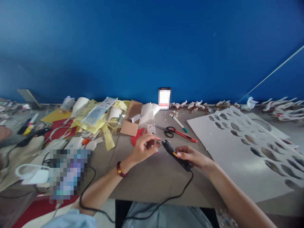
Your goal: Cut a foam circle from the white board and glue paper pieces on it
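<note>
My right hand [190, 155] is wrapped round a black corded hand tool [174, 155] with a metal tip and an orange switch; its thumb lies by the switch. The tool tilts up to the left, and its cord runs down to my lap. My left hand [146, 146] is curled just left of the metal tip, thumb and forefinger close to it. A small whitish and red bit shows under the left fingers, too hidden to name. Beyond that hand lie a red piece [136, 136] and a small white box [151, 128].
Black scissors [169, 131], a red cutter [187, 136] and a green-capped marker [179, 123] lie ahead. A white board with cut-outs [228, 148] covers the right. Left are yellow papers [108, 139], a blurred-out screen [71, 174] and cables. White bird-like pieces [285, 106] line the wall.
</note>
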Action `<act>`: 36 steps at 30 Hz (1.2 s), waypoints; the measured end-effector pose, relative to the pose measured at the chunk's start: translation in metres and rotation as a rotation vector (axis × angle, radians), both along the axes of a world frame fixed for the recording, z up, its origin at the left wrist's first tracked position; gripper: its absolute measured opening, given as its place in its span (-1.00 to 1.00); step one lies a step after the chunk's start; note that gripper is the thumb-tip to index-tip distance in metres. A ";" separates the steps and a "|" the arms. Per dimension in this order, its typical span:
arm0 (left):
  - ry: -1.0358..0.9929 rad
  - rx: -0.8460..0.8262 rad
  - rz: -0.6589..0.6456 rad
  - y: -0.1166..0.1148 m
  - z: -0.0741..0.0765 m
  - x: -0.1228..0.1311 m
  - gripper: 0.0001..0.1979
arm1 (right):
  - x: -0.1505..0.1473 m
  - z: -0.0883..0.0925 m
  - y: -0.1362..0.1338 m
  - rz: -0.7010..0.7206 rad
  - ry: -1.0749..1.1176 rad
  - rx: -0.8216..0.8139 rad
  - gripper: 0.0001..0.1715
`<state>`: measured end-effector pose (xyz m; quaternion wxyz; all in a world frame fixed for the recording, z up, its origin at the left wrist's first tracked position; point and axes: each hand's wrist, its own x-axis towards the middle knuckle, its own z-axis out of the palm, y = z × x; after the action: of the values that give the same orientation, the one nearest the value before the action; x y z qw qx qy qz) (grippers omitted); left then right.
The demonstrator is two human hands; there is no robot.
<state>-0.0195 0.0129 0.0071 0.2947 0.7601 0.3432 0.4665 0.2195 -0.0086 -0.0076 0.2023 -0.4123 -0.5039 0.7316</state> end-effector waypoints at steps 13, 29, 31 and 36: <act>0.156 0.037 0.232 0.016 -0.014 -0.008 -0.86 | 0.007 -0.007 -0.001 -0.160 -0.012 -0.044 -0.41; 0.764 -0.084 0.173 0.038 -0.038 -0.025 -0.76 | 0.001 -0.010 0.008 -0.489 -0.609 0.639 -0.52; 0.791 -0.109 0.178 0.038 -0.037 -0.024 -0.76 | 0.001 -0.013 0.008 -0.516 -0.494 0.521 -0.50; 0.841 -0.062 0.214 0.038 -0.039 -0.022 -0.78 | 0.001 -0.020 0.010 -0.595 -0.187 0.309 -0.46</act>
<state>-0.0416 0.0505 -0.0318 0.1018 0.8349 0.5241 0.1336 0.2209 0.0019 -0.0279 0.4197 -0.5709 -0.4827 0.5147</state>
